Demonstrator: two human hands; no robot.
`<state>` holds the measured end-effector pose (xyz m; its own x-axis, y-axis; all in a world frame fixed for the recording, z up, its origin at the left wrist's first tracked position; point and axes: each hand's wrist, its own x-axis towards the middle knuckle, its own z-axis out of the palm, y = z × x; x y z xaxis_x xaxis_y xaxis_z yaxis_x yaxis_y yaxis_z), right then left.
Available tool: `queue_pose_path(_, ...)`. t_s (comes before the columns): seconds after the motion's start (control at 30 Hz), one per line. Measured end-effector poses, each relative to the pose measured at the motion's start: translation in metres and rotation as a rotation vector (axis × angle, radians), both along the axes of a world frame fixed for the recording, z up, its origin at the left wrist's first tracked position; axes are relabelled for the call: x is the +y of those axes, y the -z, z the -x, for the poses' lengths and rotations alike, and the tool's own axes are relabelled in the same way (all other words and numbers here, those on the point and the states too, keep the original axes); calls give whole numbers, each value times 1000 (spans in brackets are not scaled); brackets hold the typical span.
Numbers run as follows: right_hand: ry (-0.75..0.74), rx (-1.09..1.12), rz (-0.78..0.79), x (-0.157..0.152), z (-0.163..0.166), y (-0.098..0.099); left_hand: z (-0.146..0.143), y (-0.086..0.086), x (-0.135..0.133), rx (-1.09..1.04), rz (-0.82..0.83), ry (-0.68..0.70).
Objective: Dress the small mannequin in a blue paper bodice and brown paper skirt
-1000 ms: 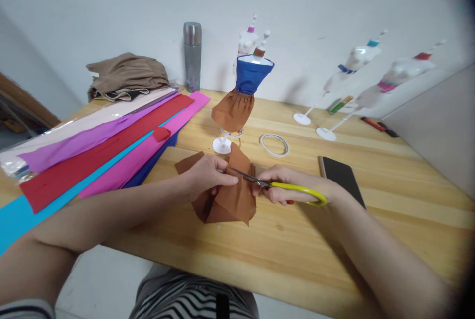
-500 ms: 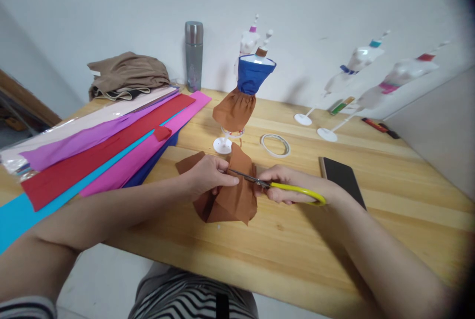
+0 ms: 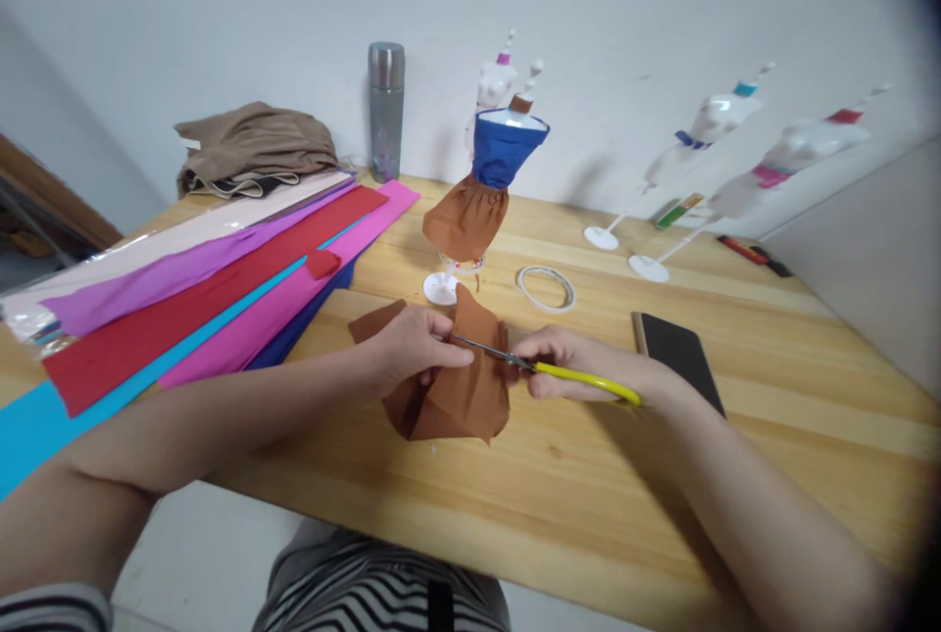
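Brown crepe-like material, folded and creased, is pinched by my left hand between thumb and fingers above the wooden table. My right hand grips yellow-handled scissors. Their blades lie across the brown piece and point left, the tip close to my left thumb. Part of the right hand's fingers is hidden behind the scissors and the material. Just beyond my hands stands a small mannequin in a blue top and a gathered brown skirt, on a white round base.
Coloured strips lie at the left beside a folded brown cloth. A steel flask stands by the wall. A tape roll and a dark phone lie to the right, with more mannequins behind.
The scissors' handles have come closer together as my right hand squeezes them. My left hand and the brown material stay in place.
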<state>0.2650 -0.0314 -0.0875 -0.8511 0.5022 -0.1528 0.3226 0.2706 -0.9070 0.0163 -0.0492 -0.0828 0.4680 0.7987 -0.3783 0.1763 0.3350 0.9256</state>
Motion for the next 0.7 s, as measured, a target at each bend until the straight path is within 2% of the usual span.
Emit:
queue_pose_path(0.13,34,-44,135,0,-3,5,1,2,1,23,0,27)
queue_pose_path(0.27,76,-85,184,-2,-4,4,2,3,3,41,-21,52)
queue_pose_path(0.37,48,-75,210,-4,-6,3,2,3,5,69,-47,78)
queue_pose_path(0.6,12,-67,226,-4,-6,2,4,0,8,156,-81,127)
queue_pose_path(0.7,-13,-41,151,-4,-3,-1,3,-2,6,174,-86,106)
